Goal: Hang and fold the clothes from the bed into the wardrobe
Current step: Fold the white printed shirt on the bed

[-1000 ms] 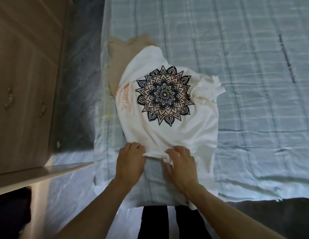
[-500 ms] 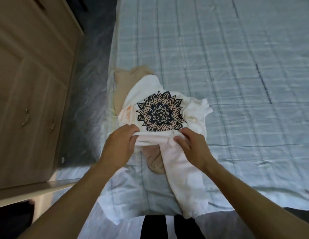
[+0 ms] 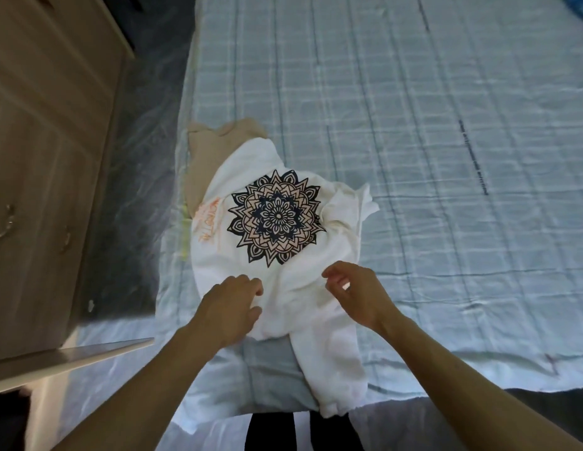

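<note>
White T-shirt [image 3: 283, 288] lies on the bed [image 3: 446, 157], 12 o'clock of your hands, over a beige garment [image 3: 202, 164]. Left hand [image 3: 231, 307] rests on its hem; right hand [image 3: 358, 294] hovers, grip loose, holding nothing. Light, limp cotton: likely to sag, so pinch both hem corners.

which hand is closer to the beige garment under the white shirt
Left. The left hand lies below the beige garment, on its side; the right hand is farther right, beyond the mandala print.

White mandala-print T-shirt [image 3: 283, 288], seemingly half-folded, atop beige garment [image 3: 202, 157], bed [image 3: 446, 157] edge
</note>
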`<action>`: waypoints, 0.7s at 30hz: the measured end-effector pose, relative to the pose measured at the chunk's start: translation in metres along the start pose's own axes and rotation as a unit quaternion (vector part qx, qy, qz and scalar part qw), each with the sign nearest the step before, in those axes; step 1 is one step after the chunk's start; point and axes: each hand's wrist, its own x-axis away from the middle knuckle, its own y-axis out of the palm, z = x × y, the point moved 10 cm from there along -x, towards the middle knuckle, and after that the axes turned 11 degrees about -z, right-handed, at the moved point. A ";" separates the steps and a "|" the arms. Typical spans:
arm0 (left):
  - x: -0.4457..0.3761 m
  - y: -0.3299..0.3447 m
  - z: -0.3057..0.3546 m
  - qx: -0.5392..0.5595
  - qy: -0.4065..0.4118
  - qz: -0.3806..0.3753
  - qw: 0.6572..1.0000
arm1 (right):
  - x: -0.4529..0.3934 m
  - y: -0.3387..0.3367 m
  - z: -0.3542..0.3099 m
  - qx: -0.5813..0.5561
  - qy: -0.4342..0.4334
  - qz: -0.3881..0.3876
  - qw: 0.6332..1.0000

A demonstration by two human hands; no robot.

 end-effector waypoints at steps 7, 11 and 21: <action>-0.041 0.031 0.056 0.015 0.037 0.017 0.999 | 0.009 -0.005 0.095 0.056 0.121 0.008 0.991; -0.056 0.067 0.074 -0.083 0.007 0.016 0.996 | 0.002 0.015 0.118 0.023 0.151 -0.024 0.988; -0.002 -0.020 0.057 0.110 0.030 0.209 0.971 | -0.012 -0.009 0.068 -0.003 0.053 0.005 0.999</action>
